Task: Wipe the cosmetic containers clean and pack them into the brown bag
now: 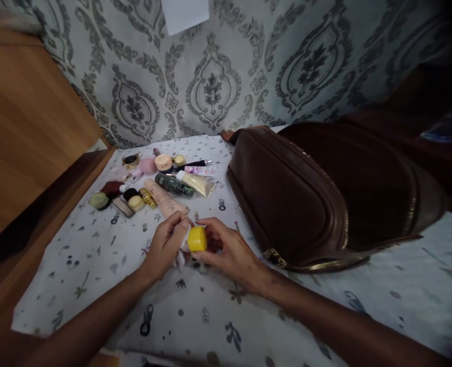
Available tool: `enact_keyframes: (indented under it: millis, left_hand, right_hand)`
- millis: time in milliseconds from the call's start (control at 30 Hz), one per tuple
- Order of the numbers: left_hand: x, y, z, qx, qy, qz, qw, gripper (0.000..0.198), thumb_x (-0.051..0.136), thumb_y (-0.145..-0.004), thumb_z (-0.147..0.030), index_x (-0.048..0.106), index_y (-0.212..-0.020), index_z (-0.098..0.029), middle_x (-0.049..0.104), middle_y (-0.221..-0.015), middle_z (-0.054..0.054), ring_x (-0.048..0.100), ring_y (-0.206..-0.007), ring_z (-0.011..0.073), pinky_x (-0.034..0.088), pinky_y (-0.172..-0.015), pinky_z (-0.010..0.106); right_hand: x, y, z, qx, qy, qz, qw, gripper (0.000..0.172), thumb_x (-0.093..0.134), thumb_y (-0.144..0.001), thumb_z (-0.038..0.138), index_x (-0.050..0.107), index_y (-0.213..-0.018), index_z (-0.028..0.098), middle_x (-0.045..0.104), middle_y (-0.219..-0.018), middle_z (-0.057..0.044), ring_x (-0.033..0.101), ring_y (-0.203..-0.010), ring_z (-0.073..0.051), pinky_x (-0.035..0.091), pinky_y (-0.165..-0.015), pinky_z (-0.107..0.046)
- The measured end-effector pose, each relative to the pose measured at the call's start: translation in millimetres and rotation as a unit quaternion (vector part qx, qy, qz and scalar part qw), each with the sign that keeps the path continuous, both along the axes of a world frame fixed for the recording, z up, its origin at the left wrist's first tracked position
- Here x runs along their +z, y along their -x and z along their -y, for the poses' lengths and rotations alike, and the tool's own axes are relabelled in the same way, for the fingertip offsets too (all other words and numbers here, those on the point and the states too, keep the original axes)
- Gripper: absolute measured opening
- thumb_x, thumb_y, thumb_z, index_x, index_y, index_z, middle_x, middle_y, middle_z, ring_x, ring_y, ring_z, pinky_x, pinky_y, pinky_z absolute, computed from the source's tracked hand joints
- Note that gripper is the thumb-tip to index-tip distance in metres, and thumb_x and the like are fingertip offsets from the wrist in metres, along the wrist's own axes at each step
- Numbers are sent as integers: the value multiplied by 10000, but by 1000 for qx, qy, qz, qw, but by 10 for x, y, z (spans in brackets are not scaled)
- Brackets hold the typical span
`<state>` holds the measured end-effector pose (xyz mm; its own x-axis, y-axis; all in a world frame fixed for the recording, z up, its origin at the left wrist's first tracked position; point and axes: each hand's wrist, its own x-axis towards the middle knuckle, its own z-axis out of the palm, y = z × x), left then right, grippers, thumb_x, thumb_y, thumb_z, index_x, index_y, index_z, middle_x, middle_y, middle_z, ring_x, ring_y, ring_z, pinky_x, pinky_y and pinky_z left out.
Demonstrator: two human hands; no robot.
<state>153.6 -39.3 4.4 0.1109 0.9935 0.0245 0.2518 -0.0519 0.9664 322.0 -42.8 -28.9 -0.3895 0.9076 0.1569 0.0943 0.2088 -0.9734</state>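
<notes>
Both my hands meet over the printed white cloth point(195, 316) near the middle of the view. My right hand point(229, 252) pinches a small round yellow container point(197, 238) between thumb and fingers. My left hand point(168, 242) is closed on a small white piece, perhaps cloth or tissue point(183, 247), pressed against the yellow container's left side. What the white piece is stays unclear. A large brown leather bag point(325, 199) with a gold zipper lies just right of my hands.
A cluster of several cosmetics lies behind my hands: tubes point(166, 198), a cream tube point(197, 183), a dark green bottle point(174, 185), small jars point(163, 162) and compacts point(99, 200). A wooden panel point(27, 127) borders the left. Patterned wallpaper point(248, 71) rises behind.
</notes>
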Motion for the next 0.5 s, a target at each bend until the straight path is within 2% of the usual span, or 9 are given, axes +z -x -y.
enact_keyframes:
  millis: [100,233,367,433,500]
  left_hand:
    - [-16,29,-20,-12,12,20,1000,334,559,-867,-499,518,-746,-191,464,-624,-53,436,-542,94,370,-491,190]
    - [-56,75,-97,-33,52,55,997,360,636,-802,-488,477,-687,-186,419,-611,-63,395,-537,77,333,-485,176]
    - [-42,86,-134,-40,163,102,981,368,692,-708,-496,500,-661,-185,422,-550,-73,404,-462,70,335,-437,184]
    - [-19,90,-128,-46,221,108,968,358,703,-688,-499,527,-684,-188,442,-525,-72,420,-418,80,322,-383,194]
    - [-1,98,-116,-51,241,116,962,375,722,-671,-513,544,-701,-185,465,-514,-68,438,-396,87,304,-341,194]
  right_hand:
    - [11,6,16,0,-8,-3,1000,395,762,-764,208,599,-1123,216,662,-895,-2,622,-810,-156,518,-703,-273]
    - [-14,-24,32,11,-119,24,993,394,745,-808,271,619,-1179,227,659,-998,-38,602,-795,-152,529,-703,-279]
    - [-29,-61,52,36,-222,62,972,340,643,-904,288,622,-1242,260,641,-1025,-53,589,-762,-149,543,-690,-291]
    - [-12,-71,70,41,-249,62,966,330,614,-925,289,624,-1255,266,636,-1055,-65,605,-807,-160,550,-686,-288]
    - [21,-72,89,37,-257,59,964,339,612,-931,311,618,-1267,270,635,-1064,-71,617,-842,-170,555,-675,-283]
